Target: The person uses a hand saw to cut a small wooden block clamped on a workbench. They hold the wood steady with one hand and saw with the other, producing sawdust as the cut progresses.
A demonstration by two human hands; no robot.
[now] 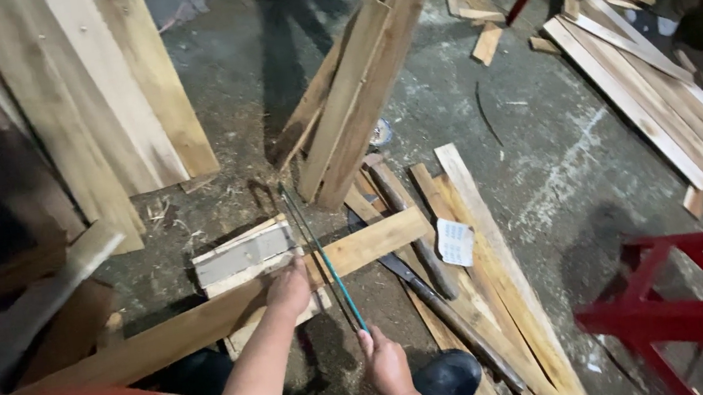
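My left hand [289, 289] presses flat on a long wooden plank [205, 318] that lies across a grey block [242, 255] on the floor. My right hand [383, 359] grips the handle end of a thin-framed saw [320, 250] with a teal blade. The saw runs away from me across the plank, just right of my left hand. My dark shoe [449, 376] shows below my right hand.
Planks [115, 92] lean at the upper left and more boards [356, 90] lean at centre. A long dark-bladed tool [435, 299] and loose slats [482, 244] lie to the right. A red metal frame [687, 308] stands at lower right. Stacked slats [651, 89] lie at the upper right.
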